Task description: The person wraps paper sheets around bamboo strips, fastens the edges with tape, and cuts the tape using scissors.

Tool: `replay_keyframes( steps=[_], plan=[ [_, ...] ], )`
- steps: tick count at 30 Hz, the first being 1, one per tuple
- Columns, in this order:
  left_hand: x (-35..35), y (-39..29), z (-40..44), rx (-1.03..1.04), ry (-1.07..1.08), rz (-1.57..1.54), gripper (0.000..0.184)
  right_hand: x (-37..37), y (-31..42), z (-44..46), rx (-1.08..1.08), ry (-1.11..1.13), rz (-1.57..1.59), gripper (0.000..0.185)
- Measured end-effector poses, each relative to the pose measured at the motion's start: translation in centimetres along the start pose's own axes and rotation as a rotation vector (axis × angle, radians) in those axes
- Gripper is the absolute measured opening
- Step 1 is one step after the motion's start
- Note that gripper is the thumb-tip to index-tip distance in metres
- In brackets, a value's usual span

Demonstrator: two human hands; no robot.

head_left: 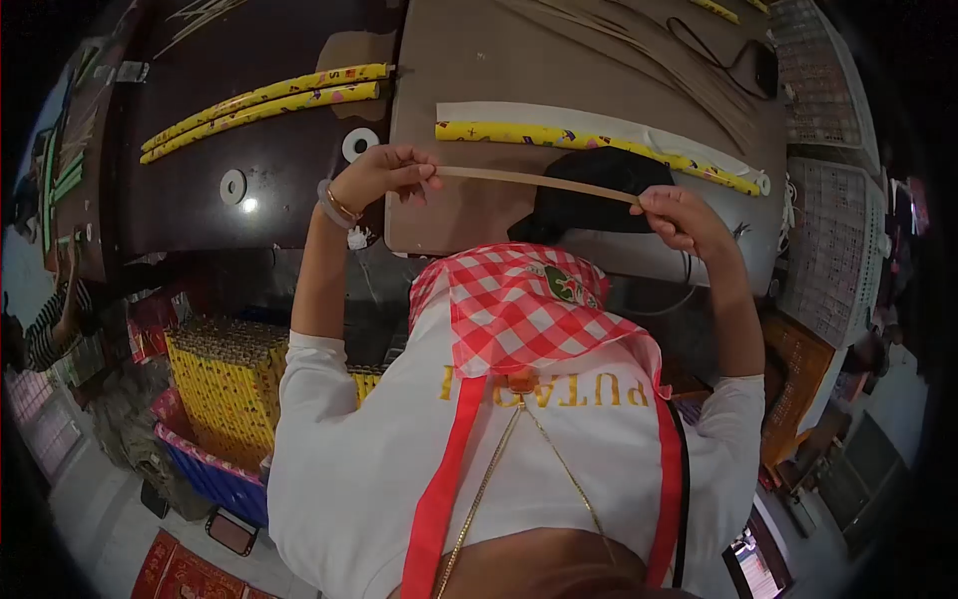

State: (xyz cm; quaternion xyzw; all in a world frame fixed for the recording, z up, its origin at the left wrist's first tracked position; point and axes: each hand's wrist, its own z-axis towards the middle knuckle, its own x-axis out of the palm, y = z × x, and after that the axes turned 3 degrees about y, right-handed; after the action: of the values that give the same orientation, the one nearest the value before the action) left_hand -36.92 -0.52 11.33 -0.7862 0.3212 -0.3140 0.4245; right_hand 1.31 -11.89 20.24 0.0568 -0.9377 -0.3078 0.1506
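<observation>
A thin, flat tan strip (534,180) is stretched level between my two hands, above the near edge of the table. Thumb and finger of my left hand (384,178) pinch one end, the other fingers loosely curled. At the opposite end, my right hand (684,218) is closed on the strip. Just beyond it lies a yellow patterned roll (559,138) with a white sheet (499,112) showing along its far side. Under the strip rests a black, soft-looking item (589,205), whose kind I cannot make out.
Two yellow patterned tubes (269,100) lie on the dark table at left, near two white tape-like rolls (233,187). Loose tan strips (639,50) spread across the far right. A blue crate (215,479) of yellow tubes stands at lower left. Another person's arm (68,299) shows far left.
</observation>
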Motion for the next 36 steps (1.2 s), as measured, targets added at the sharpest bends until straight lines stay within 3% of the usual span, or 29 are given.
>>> replay_keyframes(
  steps=[6,8,11,13,19,27,29,32,34,36],
  plan=[
    [-0.1,0.2,-0.3,-0.046,-0.021,-0.015,0.03,-0.3,0.1,1.1,-0.026,0.019,-0.049,0.023],
    [-0.3,0.5,-0.4,-0.107,-0.042,-0.005,0.031,0.6,0.5,1.2,-0.009,-0.181,-0.169,0.026],
    [-0.2,0.8,-0.2,-0.082,-0.098,-0.005,0.029,-0.5,-0.2,2.2,-0.031,-0.257,-0.352,0.027],
    [0.4,1.3,0.1,0.128,-0.258,-0.051,0.026,-0.7,-0.9,2.4,-0.123,-0.291,-0.452,0.026],
    [0.6,2.1,0.6,0.199,-0.356,-0.088,0.028,-1.5,-2.2,2.8,-0.366,-0.387,-0.585,0.023],
    [0.8,2.1,1.1,0.053,-0.399,-0.207,0.03,-2.3,-2.3,3.9,-0.355,-0.375,-0.618,0.021],
    [1.1,2.2,1.6,0.01,-0.417,-0.211,0.026,-2.3,-1.9,4.7,-0.327,-0.512,-0.732,0.024],
    [1.1,2.8,3.0,0.004,-0.538,-0.114,0.023,-3.7,-2.0,7.0,-0.338,-0.615,-0.861,0.025],
    [0.4,3.7,4.4,0.085,-0.738,0.248,0.022,-4.6,-2.0,8.6,-0.381,-0.652,-0.931,0.028],
    [-1.0,4.9,6.1,0.098,-0.791,0.316,0.022,-5.0,-1.7,10.1,-0.431,-0.689,-1.0,0.031]
  ],
)
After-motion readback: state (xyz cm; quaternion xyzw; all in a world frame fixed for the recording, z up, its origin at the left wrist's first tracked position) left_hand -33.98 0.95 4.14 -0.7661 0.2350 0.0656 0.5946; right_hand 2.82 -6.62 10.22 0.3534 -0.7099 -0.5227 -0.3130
